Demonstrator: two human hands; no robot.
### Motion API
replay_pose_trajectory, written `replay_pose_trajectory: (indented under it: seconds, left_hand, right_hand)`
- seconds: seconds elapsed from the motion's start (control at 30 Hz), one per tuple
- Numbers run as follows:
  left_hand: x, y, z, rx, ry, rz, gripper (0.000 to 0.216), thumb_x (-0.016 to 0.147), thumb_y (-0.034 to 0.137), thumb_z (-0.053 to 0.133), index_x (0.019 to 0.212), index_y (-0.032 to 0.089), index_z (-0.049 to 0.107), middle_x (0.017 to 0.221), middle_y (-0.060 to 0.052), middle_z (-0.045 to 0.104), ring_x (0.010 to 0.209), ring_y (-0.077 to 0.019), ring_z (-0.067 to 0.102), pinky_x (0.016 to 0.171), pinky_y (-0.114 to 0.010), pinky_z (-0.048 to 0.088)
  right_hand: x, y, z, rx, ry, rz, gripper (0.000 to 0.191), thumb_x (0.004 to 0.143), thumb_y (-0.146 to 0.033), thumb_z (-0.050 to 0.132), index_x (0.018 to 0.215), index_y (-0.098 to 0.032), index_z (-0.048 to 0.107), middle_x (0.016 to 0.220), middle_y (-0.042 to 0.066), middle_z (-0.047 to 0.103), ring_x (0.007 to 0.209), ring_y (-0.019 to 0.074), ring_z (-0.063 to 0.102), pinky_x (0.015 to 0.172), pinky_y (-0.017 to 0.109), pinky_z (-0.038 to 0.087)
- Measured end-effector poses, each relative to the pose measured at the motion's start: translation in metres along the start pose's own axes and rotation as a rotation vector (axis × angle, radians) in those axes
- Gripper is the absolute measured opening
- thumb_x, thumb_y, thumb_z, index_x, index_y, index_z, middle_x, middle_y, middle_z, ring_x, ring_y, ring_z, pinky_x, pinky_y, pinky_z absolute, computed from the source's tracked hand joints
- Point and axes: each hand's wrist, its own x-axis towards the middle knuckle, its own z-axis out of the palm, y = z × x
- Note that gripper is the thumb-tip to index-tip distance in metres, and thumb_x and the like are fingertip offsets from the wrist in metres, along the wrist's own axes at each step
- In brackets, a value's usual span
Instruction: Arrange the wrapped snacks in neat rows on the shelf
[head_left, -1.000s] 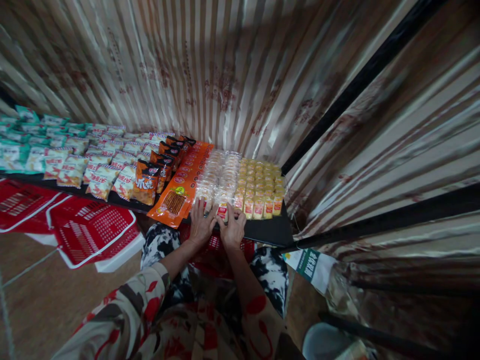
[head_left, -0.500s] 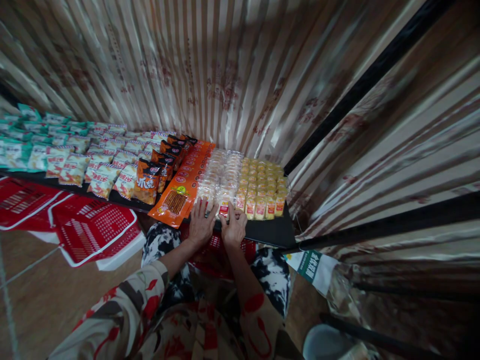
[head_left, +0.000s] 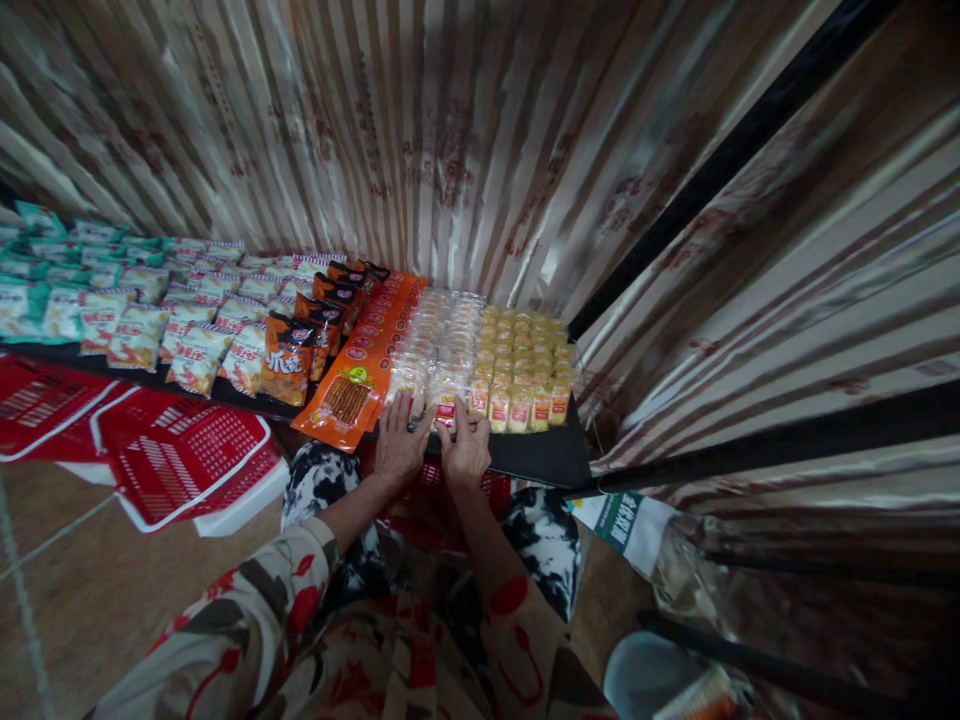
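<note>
We see the left hand [head_left: 399, 450] and right hand [head_left: 466, 450] partly covering the front clear-wrapped snacks [head_left: 450, 375] on the black shelf [head_left: 536, 458], and cannot tell whether either grasps or merely presses. The bucket [head_left: 637, 672] is cut off below. Both hands stay at the same snacks as half a second ago.

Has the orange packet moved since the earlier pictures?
No, I see no shift: against the black shelf, the orange packet lies in the same place.

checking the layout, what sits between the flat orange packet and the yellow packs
Two columns of clear-wrapped pale packs lie between them, as the head view shows.
</note>
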Motion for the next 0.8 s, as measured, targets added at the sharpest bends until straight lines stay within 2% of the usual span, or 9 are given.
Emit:
replay_pose_trajectory:
  seconds: [0.23,0.8]
  left_hand:
    - [0.0020,0.0026,-0.0014,0.018,-0.025,-0.012,0.052,0.088,0.025,0.052,0.139,0.028,0.042,0.155,-0.012,0.014,0.142,-0.0321,0.011,0.112,-0.051,0.019]
    - [-0.0014,-0.0009,0.0000,0.059,-0.086,0.043,0.056,0.089,0.030,0.049,0.143,0.027,0.033,0.156,-0.007,0.007,0.143,-0.0291,0.004,0.115,-0.049,0.016]
  right_hand:
    - [0.0005,-0.0025,0.0006,-0.046,0.001,0.022,0.051,0.084,-0.048,0.053,0.133,-0.033,0.048,0.102,0.005,0.046,0.084,0.0168,0.051,0.057,0.023,0.040]
    - [0.0000,-0.0065,-0.0013,-0.111,-0.047,0.031,0.057,0.086,-0.048,0.051,0.140,-0.034,0.038,0.105,0.005,0.044,0.088,0.0166,0.050,0.060,0.022,0.041]
